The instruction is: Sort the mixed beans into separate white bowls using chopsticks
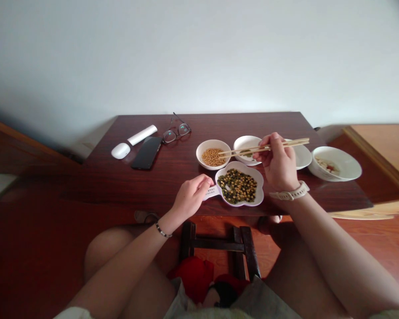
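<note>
My left hand (193, 195) is closed around the short handle of a white, flower-shaped dish (260, 188) at the table's near edge. Mixed yellow and dark green beans (236, 187) fill the dish. In my right hand (279, 164) is a pair of wooden chopsticks (241, 152), pointing left. Their tips are over a white bowl (199, 156) of yellow beans (213, 157), just behind the dish. I cannot tell whether a bean is between the tips. Behind my right hand stands another white bowl (242, 141) with a few green beans, partly hidden by the hand.
A white bowl or plate (302, 156) stands right of my right hand, beside a larger white bowl (349, 166) with pale and reddish bits inside. On the left lie a dark phone (147, 153), glasses (177, 134), a white case (120, 151) and a white stick-shaped object (142, 135). A wall rises behind the table.
</note>
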Available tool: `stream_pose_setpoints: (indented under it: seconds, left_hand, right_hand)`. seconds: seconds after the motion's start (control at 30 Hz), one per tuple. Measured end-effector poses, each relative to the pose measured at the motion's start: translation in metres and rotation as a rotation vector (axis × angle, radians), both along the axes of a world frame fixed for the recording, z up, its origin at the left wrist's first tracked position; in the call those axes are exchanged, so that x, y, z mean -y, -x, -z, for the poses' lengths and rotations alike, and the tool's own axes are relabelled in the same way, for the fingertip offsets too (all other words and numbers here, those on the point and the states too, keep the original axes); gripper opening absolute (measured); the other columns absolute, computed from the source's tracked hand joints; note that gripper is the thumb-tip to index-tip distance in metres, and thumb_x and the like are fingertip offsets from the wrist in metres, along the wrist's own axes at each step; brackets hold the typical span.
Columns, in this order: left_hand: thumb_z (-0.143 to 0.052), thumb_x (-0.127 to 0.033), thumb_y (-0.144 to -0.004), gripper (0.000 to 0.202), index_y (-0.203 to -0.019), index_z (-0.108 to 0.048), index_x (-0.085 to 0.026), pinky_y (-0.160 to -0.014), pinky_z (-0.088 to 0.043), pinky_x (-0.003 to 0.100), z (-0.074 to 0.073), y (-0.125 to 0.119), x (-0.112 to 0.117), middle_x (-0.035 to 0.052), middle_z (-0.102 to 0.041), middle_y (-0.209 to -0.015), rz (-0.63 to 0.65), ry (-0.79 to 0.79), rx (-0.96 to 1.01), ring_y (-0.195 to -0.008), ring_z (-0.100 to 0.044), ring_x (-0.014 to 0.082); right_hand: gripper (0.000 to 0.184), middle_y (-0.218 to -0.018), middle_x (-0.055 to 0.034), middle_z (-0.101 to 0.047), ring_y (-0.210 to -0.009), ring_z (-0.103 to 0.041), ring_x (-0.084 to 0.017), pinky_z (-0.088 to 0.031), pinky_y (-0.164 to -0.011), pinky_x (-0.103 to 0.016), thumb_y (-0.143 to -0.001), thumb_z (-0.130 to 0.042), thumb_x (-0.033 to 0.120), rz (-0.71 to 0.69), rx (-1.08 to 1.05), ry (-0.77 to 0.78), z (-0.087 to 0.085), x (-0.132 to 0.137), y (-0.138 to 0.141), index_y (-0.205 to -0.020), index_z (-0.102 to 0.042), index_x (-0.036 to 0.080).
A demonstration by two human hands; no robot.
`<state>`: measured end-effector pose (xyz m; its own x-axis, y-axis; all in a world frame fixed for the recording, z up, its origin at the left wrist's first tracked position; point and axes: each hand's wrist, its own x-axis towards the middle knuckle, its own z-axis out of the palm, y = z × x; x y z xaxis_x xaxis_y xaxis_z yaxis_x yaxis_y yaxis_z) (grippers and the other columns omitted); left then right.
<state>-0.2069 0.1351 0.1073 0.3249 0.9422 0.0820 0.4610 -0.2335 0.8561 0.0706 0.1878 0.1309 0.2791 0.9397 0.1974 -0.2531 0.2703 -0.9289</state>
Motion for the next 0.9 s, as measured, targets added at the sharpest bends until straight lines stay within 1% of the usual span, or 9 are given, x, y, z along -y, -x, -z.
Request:
stream_pose_setpoints:
  seconds: [0.1, 0.23, 0.37, 0.47, 0.53, 0.6, 0.73, 0.9]
  left_hand:
    - [-0.05, -0.046, -0.118, 0.04, -0.101, -0.077, -0.021, -0.079, -0.05, 0.028, 0.0, 0.0, 0.0, 0.0052, -0.086, -0.103, 0.005, 0.006, 0.011, -0.09, -0.077, 0.0204]
    - [-0.05, -0.046, -0.118, 0.04, -0.101, -0.077, -0.021, -0.079, -0.051, 0.029, 0.0, 0.0, 0.001, 0.0046, -0.086, -0.103, 0.001, 0.01, 0.005, -0.09, -0.077, 0.0203]
    - [-0.051, -0.045, -0.117, 0.039, -0.101, -0.077, -0.021, -0.08, -0.051, 0.029, 0.0, -0.001, 0.001, 0.005, -0.086, -0.104, 0.002, 0.008, 0.007, -0.091, -0.077, 0.0205]
    - [-0.05, -0.046, -0.117, 0.04, -0.101, -0.077, -0.021, -0.082, -0.053, 0.029, 0.0, -0.001, 0.001, 0.006, -0.086, -0.104, 0.0, 0.008, 0.011, -0.091, -0.077, 0.0212]
    - [-0.05, -0.046, -0.117, 0.04, -0.101, -0.077, -0.021, -0.084, -0.054, 0.03, 0.0, -0.001, 0.001, 0.006, -0.086, -0.104, 0.002, 0.012, 0.017, -0.092, -0.077, 0.0213]
    - [-0.051, -0.047, -0.117, 0.04, -0.101, -0.077, -0.021, -0.085, -0.055, 0.029, 0.0, 0.0, 0.0, 0.0057, -0.086, -0.105, -0.001, 0.016, 0.019, -0.092, -0.077, 0.0211]
    - [-0.052, -0.047, -0.117, 0.04, -0.1, -0.076, -0.021, -0.081, -0.053, 0.028, 0.001, 0.0, 0.0, 0.005, -0.085, -0.102, -0.009, 0.016, 0.012, -0.088, -0.076, 0.0201]
    - [-0.052, -0.049, -0.116, 0.042, -0.099, -0.076, -0.02, -0.074, -0.051, 0.027, 0.002, 0.0, -0.001, 0.0053, -0.084, -0.098, -0.014, 0.021, 0.009, -0.084, -0.075, 0.02]
  right_hand:
    - [0.05, -0.072, 0.0002, -0.065, -0.058, -0.067, -0.014, -0.055, -0.051, -0.024, -0.097, -0.08, 0.073, 0.011, 0.041, 0.016, 0.002, -0.001, 0.003, -0.087, -0.066, 0.027]
    - [0.051, -0.071, 0.0001, -0.065, -0.055, -0.065, -0.014, -0.053, -0.047, -0.026, -0.097, -0.078, 0.075, -0.014, 0.079, 0.064, -0.001, 0.002, -0.003, -0.087, -0.066, 0.027]
    - [0.049, -0.073, -0.0005, -0.066, -0.057, -0.065, -0.013, -0.055, -0.049, -0.024, -0.094, -0.084, 0.07, -0.119, 0.049, 0.105, -0.005, 0.01, -0.012, -0.085, -0.07, 0.025]
    - [0.047, -0.077, -0.0013, -0.067, -0.057, -0.064, -0.012, -0.053, -0.047, -0.024, -0.093, -0.087, 0.067, -0.192, 0.066, 0.161, -0.004, 0.017, -0.016, -0.084, -0.073, 0.024]
    - [0.046, -0.077, -0.0018, -0.068, -0.056, -0.063, -0.013, -0.05, -0.045, -0.024, -0.093, -0.087, 0.066, -0.222, 0.094, 0.19, -0.002, 0.02, -0.017, -0.084, -0.074, 0.024]
    - [0.045, -0.074, -0.0024, -0.069, -0.057, -0.064, -0.014, -0.05, -0.047, -0.025, -0.096, -0.085, 0.066, -0.261, 0.139, 0.206, 0.001, 0.022, -0.018, -0.085, -0.075, 0.024]
    - [0.044, -0.072, -0.0027, -0.07, -0.06, -0.067, -0.016, -0.054, -0.053, -0.026, -0.102, -0.079, 0.066, -0.316, 0.199, 0.196, 0.006, 0.024, -0.018, -0.087, -0.076, 0.024]
    - [0.05, -0.07, -0.0033, -0.072, -0.062, -0.068, -0.018, -0.056, -0.056, -0.028, -0.1, -0.076, 0.072, -0.344, 0.247, 0.187, 0.008, 0.024, -0.018, -0.088, -0.076, 0.025]
